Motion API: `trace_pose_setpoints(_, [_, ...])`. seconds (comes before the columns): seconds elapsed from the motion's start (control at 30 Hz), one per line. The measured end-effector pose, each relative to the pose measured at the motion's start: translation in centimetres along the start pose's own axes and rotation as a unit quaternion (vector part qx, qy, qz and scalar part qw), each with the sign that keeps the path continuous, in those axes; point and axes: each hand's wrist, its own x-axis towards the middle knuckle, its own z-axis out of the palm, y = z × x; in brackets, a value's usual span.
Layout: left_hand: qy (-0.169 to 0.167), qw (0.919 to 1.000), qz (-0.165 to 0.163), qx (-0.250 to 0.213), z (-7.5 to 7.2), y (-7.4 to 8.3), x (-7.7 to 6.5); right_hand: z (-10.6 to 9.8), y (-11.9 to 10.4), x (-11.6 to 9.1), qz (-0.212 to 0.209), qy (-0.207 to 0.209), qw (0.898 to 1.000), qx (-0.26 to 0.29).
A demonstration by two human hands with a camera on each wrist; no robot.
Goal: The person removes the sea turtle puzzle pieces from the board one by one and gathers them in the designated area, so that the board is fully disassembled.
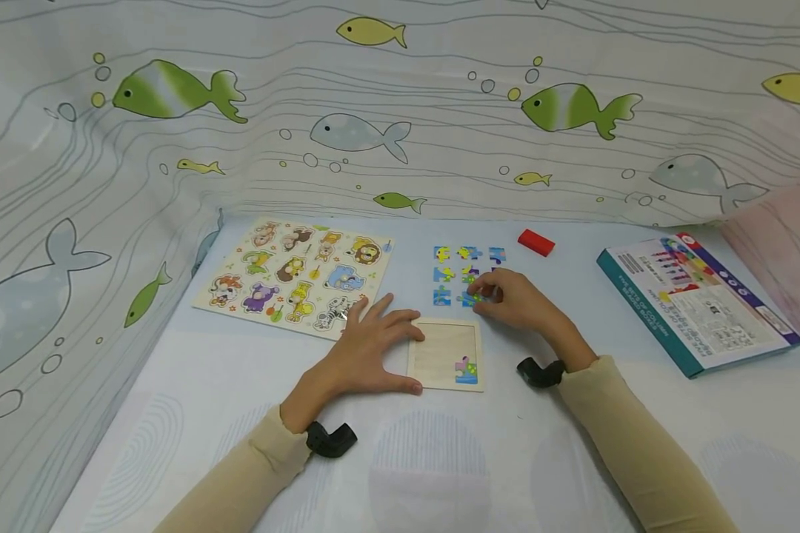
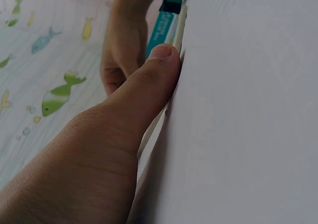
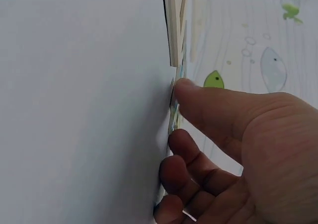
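Note:
A shallow wooden puzzle tray (image 1: pixel 440 355) lies in the middle of the table, with a colourful puzzle piece (image 1: pixel 467 372) in its lower right corner. My left hand (image 1: pixel 367 355) is spread at the tray's left side, thumb and fingers touching its edge; the left wrist view shows the thumb (image 2: pixel 144 80) nearly straight. Beyond the tray, several loose jigsaw pieces (image 1: pixel 442 254) are laid out in rows. My right hand (image 1: pixel 516 300) pinches a jigsaw piece (image 1: pixel 465 300) in the nearest row between thumb and curled fingers. That hand partly covers neighbouring pieces.
An animal puzzle board (image 1: pixel 320 274) lies at the left, partly behind my left hand. A red block (image 1: pixel 536 243) sits at the back. On the right lies a teal-sided box (image 1: pixel 700 303). A fish-printed sheet (image 1: pixel 467 163) rises behind the table.

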Motion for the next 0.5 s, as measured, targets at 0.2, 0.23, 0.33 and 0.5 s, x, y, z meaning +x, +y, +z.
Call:
trace_pose_setpoints(0.2, [-0.003, 1.0, 0.001, -0.001, 0.1, 0.1, 0.1, -0.2, -0.1, -0.6, -0.01, -0.003, 1.0, -0.002])
trace_pose_setpoints(0.23, [-0.003, 1.0, 0.002, -0.001, 0.1, 0.1, 0.1, -0.3, -0.2, -0.8, -0.021, -0.005, 1.0, -0.004])
trace_pose_setpoints(0.33, [-0.006, 1.0, 0.0, 0.0, 0.1, 0.1, 0.1, -0.4, -0.4, -1.6, -0.055, -0.017, 0.998, -0.001])
trace_pose_setpoints(0.5, [-0.01, 0.9999, -0.005, 0.003, 0.0, 0.1, 0.1, -0.5, -1.4, -3.1, -0.101, -0.07, 0.992, 0.021])
